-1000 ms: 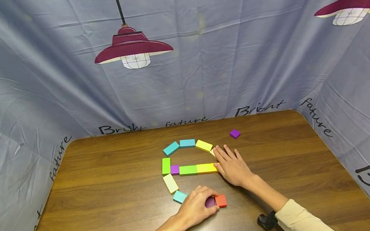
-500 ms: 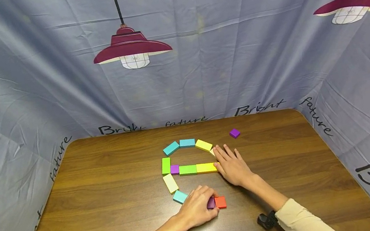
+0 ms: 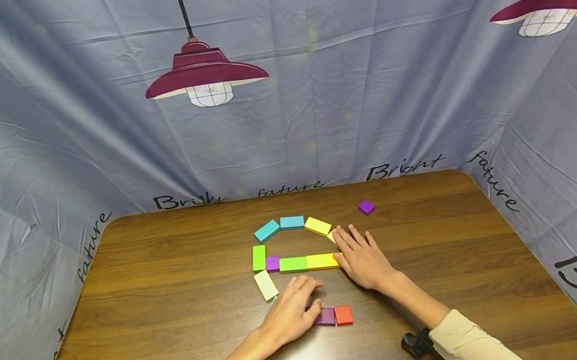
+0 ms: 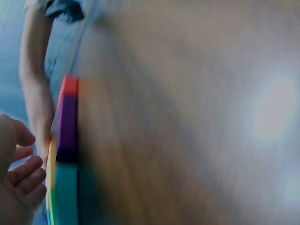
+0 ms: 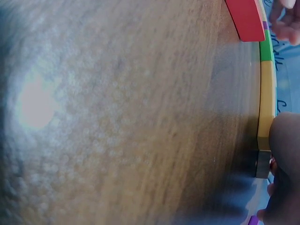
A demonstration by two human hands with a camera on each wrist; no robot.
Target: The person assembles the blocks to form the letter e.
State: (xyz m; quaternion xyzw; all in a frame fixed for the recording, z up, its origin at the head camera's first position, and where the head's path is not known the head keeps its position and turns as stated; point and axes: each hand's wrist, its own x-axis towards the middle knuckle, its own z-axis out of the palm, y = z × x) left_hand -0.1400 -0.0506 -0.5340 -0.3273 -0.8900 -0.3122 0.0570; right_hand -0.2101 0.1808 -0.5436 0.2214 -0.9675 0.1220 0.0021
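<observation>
My left hand [image 3: 291, 311] hovers over the lower row of coloured blocks with fingers loosely bent and nothing between them. Just beyond its thumb lie a purple block [image 3: 325, 317] and a red block [image 3: 344, 315]; it mostly covers a teal block [image 4: 67, 192]. My right hand [image 3: 364, 263] rests with fingers extended at the right end of the middle row, touching a yellow block [image 3: 323, 261]. Its fingertips partly hide a pale block [image 3: 331, 237]. In the right wrist view, a dark block [image 5: 263, 164] sits at the yellow block's end, beside the right hand.
Two blue blocks [image 3: 292, 223] and another yellow block [image 3: 318, 226] form an arc above. A green block [image 3: 258, 258] and a pale yellow block [image 3: 266, 286] curve down the left. One purple block [image 3: 366, 207] lies apart on the wooden table [image 3: 178, 276].
My left hand has let go of the purple block beside the red one and moved up and left. Those two blocks shifted slightly before that. The right hand stays put.
</observation>
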